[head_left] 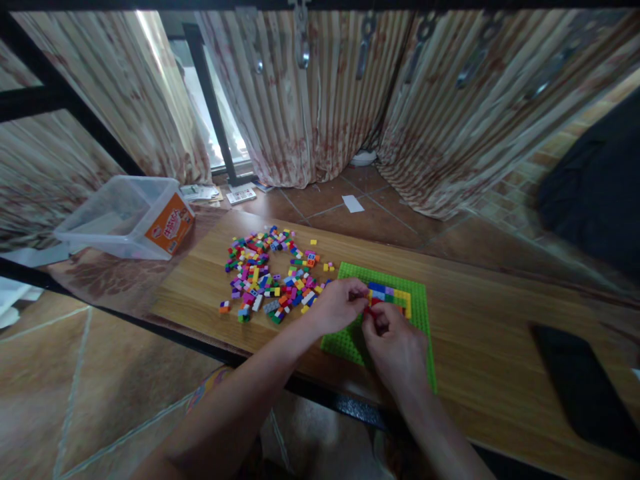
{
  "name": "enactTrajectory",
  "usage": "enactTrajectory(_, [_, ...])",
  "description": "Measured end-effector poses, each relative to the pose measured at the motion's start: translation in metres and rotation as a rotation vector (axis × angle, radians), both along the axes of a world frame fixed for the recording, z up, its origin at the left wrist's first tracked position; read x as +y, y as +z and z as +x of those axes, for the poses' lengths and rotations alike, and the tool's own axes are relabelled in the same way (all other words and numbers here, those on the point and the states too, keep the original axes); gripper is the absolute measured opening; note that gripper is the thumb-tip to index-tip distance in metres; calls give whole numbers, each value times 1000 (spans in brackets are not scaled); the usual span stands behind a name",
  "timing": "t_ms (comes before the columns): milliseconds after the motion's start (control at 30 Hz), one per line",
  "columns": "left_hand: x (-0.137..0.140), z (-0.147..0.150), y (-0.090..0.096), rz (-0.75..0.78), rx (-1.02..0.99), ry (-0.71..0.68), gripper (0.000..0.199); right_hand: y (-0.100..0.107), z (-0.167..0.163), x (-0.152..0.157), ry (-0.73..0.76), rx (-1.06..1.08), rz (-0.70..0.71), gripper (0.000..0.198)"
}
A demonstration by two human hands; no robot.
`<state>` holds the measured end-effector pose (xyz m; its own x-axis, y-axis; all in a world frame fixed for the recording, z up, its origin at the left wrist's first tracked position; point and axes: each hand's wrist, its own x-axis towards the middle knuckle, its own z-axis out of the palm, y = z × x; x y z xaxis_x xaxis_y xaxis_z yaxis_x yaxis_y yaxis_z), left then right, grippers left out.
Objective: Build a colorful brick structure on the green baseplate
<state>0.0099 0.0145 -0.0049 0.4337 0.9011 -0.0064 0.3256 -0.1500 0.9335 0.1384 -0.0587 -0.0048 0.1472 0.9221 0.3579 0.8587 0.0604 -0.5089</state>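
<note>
A green studded baseplate [417,303] lies on the wooden table [480,313]. A corner-shaped row of blue, purple, green and yellow bricks [395,294] is pressed onto it. My left hand [339,305] and my right hand [395,347] meet over the plate's middle, fingertips together on a small red brick [369,309] beside the built row. Which hand grips it I cannot tell for sure; both pinch at it. To the left lies a loose pile of several small coloured bricks [267,277].
A clear plastic tub with an orange label [127,217] lies tipped at the table's far left. A dark flat object [583,383] rests on the table at the right. Striped curtains [320,93] hang behind, and papers [241,195] lie on the tiled floor.
</note>
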Motion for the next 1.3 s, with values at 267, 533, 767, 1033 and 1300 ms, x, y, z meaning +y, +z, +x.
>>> enactTrajectory(267, [1, 4, 2, -16, 2, 26, 9, 4, 4, 4, 50, 74, -82, 18])
enactTrajectory(533, [6, 8, -4, -58, -26, 63, 11, 7, 14, 4, 205, 118, -185, 18])
enactTrajectory(767, [9, 11, -5, -111, 13, 132, 17, 6, 14, 5, 227, 114, -160, 21])
enactTrajectory(1033, [-1, 16, 12, -40, 137, 193, 15, 9, 22, -3, 179, 259, -167, 27])
enactTrajectory(1300, [4, 9, 4, -59, 108, 109, 22, 19, 51, 1, -98, 313, -73, 37])
